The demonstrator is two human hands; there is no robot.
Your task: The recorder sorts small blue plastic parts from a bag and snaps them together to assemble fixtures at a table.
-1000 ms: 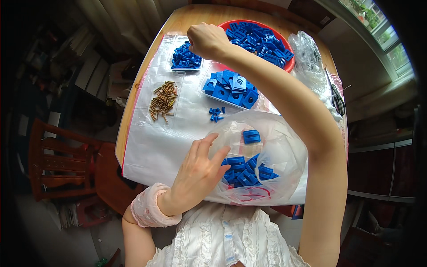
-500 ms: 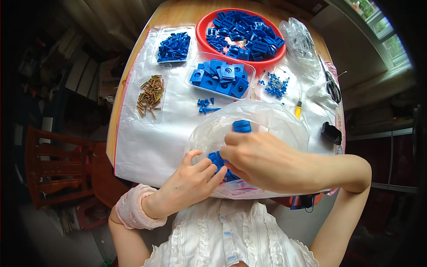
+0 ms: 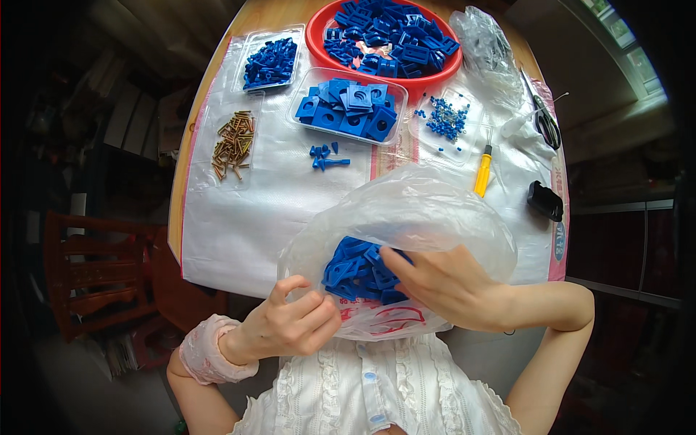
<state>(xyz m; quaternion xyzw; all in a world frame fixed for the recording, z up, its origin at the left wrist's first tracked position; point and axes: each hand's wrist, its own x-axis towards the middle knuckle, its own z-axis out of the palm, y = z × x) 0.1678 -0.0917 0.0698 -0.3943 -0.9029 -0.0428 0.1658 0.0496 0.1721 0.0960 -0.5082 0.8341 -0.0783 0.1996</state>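
Observation:
A translucent white plastic bag (image 3: 435,199) gapes at the table's near edge, with a heap of blue plastic parts (image 3: 351,272) inside it. My left hand (image 3: 301,319) is closed on the bag's left rim, fingers curled and thumb pressing the film. Inside the bag's mouth, at the right side of the heap, is my right hand (image 3: 453,283). Its forefinger stretches out over the blue parts, and no part shows in its grip; the other fingers are partly hidden by the hand itself.
Beyond the bag stand a red basin (image 3: 313,40) of blue parts, a clear tub of square blue plates (image 3: 348,109), a tray of small blue pieces (image 3: 270,64) and brass screws (image 3: 233,145). Rightward lie small blue-and-white beads (image 3: 446,119), a yellow-handled screwdriver (image 3: 483,174), scissors (image 3: 545,123) and a black case (image 3: 544,201).
My right hand has gone from above the bag's mouth down into it; the blue part beside it is no longer seen apart. My left hand has moved down-left, pulling the rim wider.

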